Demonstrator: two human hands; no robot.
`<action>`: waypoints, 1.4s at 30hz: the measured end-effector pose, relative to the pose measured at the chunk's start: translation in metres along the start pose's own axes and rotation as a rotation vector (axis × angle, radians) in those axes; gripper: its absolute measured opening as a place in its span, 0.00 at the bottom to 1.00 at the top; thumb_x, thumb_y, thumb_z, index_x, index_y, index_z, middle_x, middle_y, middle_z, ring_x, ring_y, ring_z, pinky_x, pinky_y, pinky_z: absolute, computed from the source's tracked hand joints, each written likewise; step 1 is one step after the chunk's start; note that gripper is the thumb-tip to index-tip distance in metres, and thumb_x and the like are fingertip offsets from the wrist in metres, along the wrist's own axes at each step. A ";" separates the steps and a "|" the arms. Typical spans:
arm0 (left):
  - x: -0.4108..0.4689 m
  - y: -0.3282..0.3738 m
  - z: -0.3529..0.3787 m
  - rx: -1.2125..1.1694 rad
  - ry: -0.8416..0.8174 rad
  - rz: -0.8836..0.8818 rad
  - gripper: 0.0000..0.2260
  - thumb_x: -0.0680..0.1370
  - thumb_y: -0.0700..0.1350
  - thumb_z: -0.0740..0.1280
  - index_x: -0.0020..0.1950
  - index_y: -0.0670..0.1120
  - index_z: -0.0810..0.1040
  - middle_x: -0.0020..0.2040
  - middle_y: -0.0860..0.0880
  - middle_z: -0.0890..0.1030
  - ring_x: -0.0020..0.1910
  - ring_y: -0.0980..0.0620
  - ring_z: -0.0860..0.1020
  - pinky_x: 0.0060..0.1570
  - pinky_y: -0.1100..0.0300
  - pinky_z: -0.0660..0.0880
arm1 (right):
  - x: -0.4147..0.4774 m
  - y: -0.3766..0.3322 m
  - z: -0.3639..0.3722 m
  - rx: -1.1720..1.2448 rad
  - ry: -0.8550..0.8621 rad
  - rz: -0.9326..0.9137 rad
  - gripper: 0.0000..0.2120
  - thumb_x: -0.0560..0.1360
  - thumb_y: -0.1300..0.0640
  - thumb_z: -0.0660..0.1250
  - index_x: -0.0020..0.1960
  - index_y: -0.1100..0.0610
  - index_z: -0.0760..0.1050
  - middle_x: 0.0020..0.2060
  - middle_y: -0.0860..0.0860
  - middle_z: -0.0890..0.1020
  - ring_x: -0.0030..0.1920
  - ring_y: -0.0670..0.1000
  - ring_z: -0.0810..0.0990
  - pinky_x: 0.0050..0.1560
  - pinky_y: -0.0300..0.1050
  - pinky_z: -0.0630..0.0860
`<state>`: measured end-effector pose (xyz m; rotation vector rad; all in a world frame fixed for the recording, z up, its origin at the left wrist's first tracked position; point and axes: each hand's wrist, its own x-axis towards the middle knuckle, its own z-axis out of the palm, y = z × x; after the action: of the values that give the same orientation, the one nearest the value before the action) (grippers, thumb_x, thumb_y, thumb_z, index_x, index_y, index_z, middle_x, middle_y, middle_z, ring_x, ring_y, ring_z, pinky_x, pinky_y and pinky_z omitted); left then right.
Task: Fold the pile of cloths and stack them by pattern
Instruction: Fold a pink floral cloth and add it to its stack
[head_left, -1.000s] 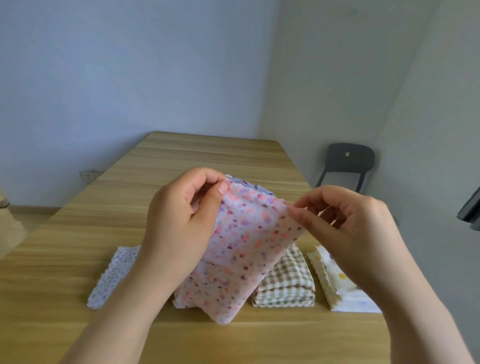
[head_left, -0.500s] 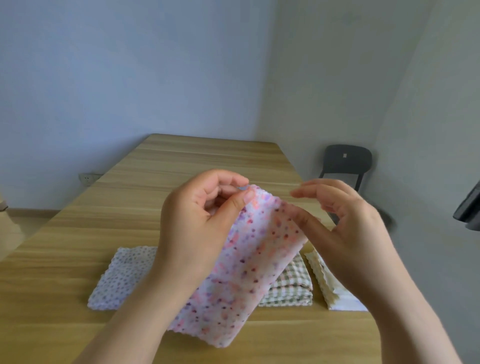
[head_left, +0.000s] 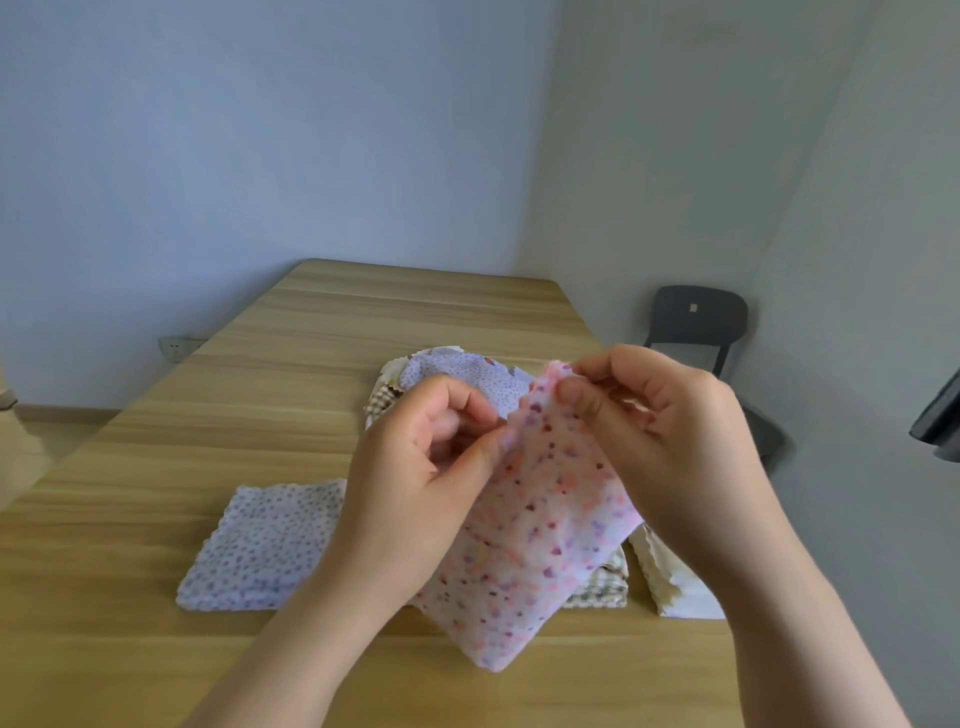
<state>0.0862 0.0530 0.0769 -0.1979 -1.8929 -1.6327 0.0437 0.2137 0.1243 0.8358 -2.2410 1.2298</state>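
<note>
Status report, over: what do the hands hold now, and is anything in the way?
Left hand and right hand pinch pink spotted cloth at top edge, above table. Dotted folded cloth, checked stack below; loose pile behind. Nothing blocks.

One pink cloth (head_left: 540, 519), three folded stacks (head_left: 260, 545) (head_left: 602, 587) (head_left: 670, 577), one loose pile (head_left: 467, 376), two hands (head_left: 415, 467) (head_left: 665, 431), one table (head_left: 311, 338), one chair (head_left: 696, 322).

Pale blue walls (head_left: 260, 130), wooden table (head_left: 337, 332), dark chair (head_left: 696, 322), wall socket (head_left: 174, 347)
</note>
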 end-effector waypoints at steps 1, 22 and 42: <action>-0.003 -0.005 -0.002 0.005 -0.013 -0.012 0.05 0.73 0.40 0.72 0.43 0.45 0.76 0.37 0.47 0.83 0.38 0.48 0.81 0.41 0.55 0.77 | 0.002 0.000 -0.001 -0.017 0.008 -0.015 0.03 0.75 0.57 0.70 0.42 0.52 0.81 0.35 0.43 0.82 0.38 0.43 0.80 0.37 0.30 0.72; -0.034 -0.056 0.000 0.010 -0.073 -0.140 0.12 0.72 0.52 0.72 0.53 0.50 0.80 0.45 0.54 0.85 0.46 0.54 0.83 0.45 0.57 0.77 | 0.024 0.010 -0.015 -0.146 0.047 -0.058 0.06 0.76 0.54 0.69 0.41 0.52 0.80 0.30 0.54 0.80 0.34 0.53 0.74 0.33 0.39 0.68; -0.044 -0.081 0.003 0.082 -0.021 -0.183 0.09 0.71 0.44 0.75 0.44 0.55 0.79 0.39 0.52 0.81 0.39 0.56 0.79 0.40 0.65 0.75 | 0.033 0.012 -0.022 -0.190 0.084 -0.062 0.07 0.77 0.53 0.69 0.43 0.55 0.80 0.32 0.55 0.81 0.36 0.53 0.75 0.35 0.39 0.68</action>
<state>0.0802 0.0501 -0.0146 -0.0071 -2.0400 -1.6724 0.0138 0.2278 0.1491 0.7597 -2.2063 0.9871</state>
